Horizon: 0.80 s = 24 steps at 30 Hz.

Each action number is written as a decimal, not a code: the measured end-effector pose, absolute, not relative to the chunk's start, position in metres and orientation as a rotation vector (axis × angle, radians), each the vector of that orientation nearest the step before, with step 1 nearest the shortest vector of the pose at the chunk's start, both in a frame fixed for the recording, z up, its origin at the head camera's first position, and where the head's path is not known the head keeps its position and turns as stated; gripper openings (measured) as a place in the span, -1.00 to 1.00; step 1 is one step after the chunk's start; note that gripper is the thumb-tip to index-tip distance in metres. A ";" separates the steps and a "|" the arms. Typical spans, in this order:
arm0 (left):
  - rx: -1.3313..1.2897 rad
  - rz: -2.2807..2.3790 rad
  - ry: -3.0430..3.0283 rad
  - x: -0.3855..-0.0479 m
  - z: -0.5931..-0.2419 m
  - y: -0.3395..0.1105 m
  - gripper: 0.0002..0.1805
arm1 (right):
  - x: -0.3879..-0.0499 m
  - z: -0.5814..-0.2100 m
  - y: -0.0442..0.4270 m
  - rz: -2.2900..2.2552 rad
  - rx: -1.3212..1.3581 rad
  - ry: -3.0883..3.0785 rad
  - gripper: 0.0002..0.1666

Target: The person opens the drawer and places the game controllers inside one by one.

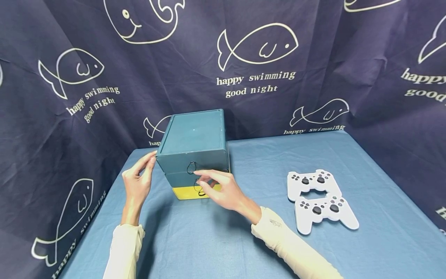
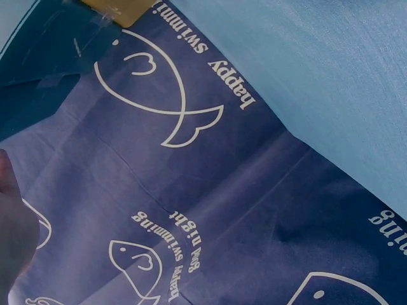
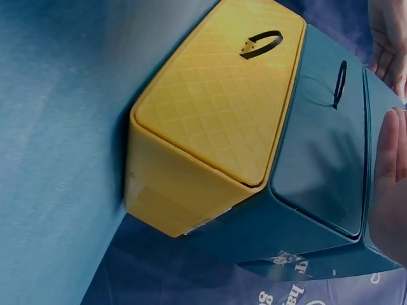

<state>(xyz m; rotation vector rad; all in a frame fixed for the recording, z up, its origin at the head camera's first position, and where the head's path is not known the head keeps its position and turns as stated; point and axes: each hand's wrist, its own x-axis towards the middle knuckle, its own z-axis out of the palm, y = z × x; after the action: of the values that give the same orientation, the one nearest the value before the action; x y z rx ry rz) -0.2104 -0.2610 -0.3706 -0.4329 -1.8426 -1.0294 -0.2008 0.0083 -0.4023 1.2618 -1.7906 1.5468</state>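
A stacked drawer box, with teal drawers (image 1: 193, 131) above a yellow bottom drawer (image 1: 188, 193), stands at the back of the table. Black loop pulls hang on the drawer fronts. My left hand (image 1: 138, 182) touches the box's upper left front corner with its fingertips. My right hand (image 1: 224, 190) is at the front, its index fingertip beside the top drawer's pull (image 1: 191, 167), thumb apart below. In the right wrist view, the middle drawer's pull (image 3: 340, 84) and yellow drawer's pull (image 3: 262, 44) show. The top one is hidden there.
Two white game controllers (image 1: 299, 190) (image 1: 303, 223) lie overlapping on the blue tablecloth (image 1: 251, 248) to the right. A dark blue curtain (image 1: 258, 112) with fish drawings hangs behind the box and along both sides.
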 end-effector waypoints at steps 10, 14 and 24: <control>-0.432 -1.034 -1.845 -0.210 -0.371 -0.261 -0.75 | -0.198 -0.408 0.013 1.527 1.225 -2.043 -0.75; -0.430 -1.033 -1.849 -0.210 -0.371 -0.262 -0.78 | -0.198 -0.411 0.014 1.509 1.186 -2.231 -0.74; -0.423 -1.022 -1.845 -0.211 -0.373 -0.262 -0.80 | -0.201 -0.417 0.009 1.400 1.158 -2.419 -0.74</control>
<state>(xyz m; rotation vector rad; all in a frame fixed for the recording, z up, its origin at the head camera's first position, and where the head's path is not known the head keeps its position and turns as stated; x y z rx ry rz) -0.2106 -0.2619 -0.3732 -0.4233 -1.8449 -1.0223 -0.2013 0.0087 -0.4174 1.1580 -2.4188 1.4004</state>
